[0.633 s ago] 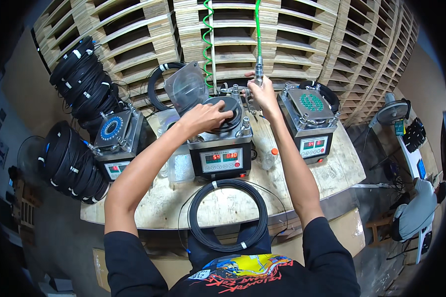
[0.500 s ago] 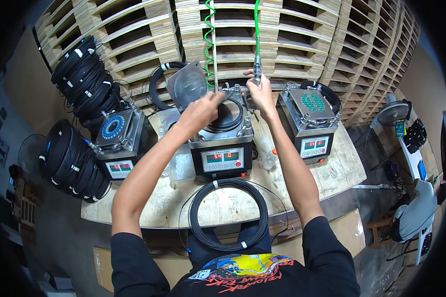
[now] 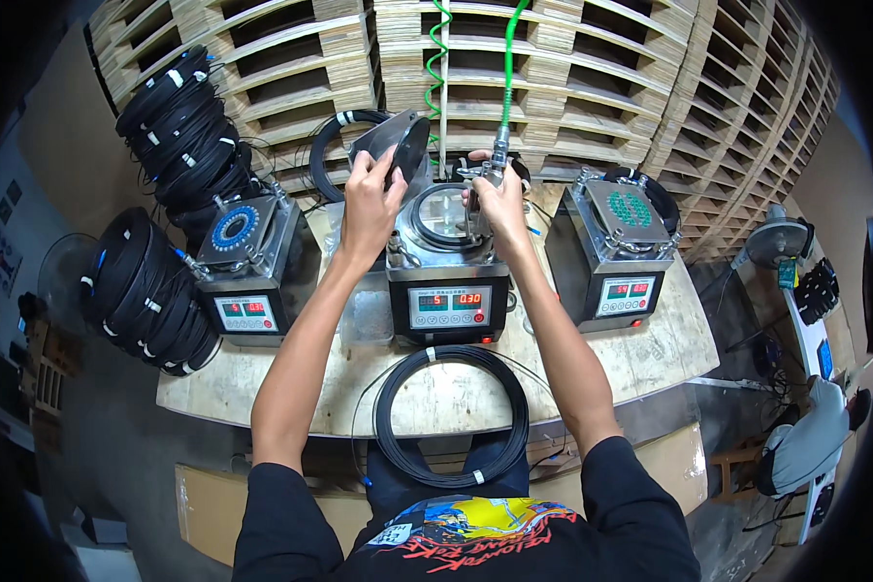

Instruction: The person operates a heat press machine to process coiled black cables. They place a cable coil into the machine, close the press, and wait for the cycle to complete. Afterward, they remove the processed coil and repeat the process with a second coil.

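Left hand on lid — raised

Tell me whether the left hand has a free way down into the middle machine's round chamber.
Probably yes: the left hand holds the lid tilted up, so the round chamber lies uncovered, with only the right hand and air tool at its far edge.

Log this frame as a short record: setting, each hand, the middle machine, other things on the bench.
Setting: workbench in front of stacked wooden pallets
Left hand: holds the raised lid of the middle machine
Right hand: grips an air gun on a green hose, over the open chamber
Middle machine: lid up, ring visible inside
Side machines: left and right, lids down
Cable: black coil at the bench's near edge; more coils stacked left
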`<state>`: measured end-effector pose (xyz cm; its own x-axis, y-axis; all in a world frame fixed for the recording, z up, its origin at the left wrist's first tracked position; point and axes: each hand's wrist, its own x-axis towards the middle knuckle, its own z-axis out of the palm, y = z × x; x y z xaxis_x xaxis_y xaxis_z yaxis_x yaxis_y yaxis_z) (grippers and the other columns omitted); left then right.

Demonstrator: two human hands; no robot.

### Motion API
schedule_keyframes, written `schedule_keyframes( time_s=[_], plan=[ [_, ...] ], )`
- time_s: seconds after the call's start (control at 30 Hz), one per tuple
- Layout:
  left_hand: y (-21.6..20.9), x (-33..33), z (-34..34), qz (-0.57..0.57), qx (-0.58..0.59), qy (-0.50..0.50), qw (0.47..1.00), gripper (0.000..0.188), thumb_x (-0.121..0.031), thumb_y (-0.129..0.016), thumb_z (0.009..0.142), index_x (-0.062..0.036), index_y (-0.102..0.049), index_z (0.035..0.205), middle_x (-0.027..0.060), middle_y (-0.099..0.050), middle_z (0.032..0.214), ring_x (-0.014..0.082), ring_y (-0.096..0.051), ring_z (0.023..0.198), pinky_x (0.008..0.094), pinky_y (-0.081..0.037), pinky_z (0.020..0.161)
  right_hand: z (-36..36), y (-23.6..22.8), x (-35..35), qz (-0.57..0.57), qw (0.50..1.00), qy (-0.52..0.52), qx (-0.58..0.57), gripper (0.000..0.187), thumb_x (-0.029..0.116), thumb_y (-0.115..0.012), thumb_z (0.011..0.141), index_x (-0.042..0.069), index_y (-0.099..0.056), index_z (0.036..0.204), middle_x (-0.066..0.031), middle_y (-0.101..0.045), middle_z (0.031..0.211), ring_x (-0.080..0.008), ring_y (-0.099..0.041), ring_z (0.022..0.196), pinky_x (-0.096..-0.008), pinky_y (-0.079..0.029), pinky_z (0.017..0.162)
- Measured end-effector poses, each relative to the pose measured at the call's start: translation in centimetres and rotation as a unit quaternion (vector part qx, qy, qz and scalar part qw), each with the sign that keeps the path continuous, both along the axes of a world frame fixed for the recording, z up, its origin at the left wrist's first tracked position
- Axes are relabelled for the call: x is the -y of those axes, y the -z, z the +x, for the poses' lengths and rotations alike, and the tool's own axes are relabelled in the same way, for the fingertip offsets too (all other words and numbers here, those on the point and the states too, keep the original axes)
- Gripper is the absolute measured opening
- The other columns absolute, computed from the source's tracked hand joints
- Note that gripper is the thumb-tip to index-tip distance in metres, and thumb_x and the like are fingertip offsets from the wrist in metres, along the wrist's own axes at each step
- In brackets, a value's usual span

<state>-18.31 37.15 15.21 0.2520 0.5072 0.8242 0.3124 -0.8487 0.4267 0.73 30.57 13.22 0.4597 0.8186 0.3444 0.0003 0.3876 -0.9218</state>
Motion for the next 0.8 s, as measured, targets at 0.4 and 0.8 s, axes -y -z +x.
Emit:
schedule_keyframes(
  time_s=[0.4,0.8],
  plan=[
    [0.6,1.2,0.0,0.017,-0.201,0.053,0.978,0.041,-0.001,-0.064,0.09,-0.0074,-0.065,0.13,0.0157,-0.053,0.095,0.0325,-0.061,0.081,0.0416,-0.053,0.074,2.3,2.0,-1.9,0.125,0.959,0.237,0.095,0.028,-0.003,-0.054,0.09,0.005,-0.063,0.115,-0.0112,-0.058,0.097,-0.0184,-0.059,0.085,-0.0355,-0.047,0.081],
    [3.7,-1.0,0.4,-0.032,-0.404,0.186,0.895,0.038,-0.016,-0.065,0.095,-0.0174,-0.066,0.134,0.0177,-0.055,0.131,0.0346,-0.055,0.121,0.0415,-0.046,0.103,8.4,1.6,2.2,0.055,0.989,0.129,0.05,0.032,0.001,-0.053,0.096,0.005,-0.057,0.128,-0.0022,-0.062,0.087,-0.0104,-0.065,0.074,-0.0258,-0.053,0.066]
  ],
)
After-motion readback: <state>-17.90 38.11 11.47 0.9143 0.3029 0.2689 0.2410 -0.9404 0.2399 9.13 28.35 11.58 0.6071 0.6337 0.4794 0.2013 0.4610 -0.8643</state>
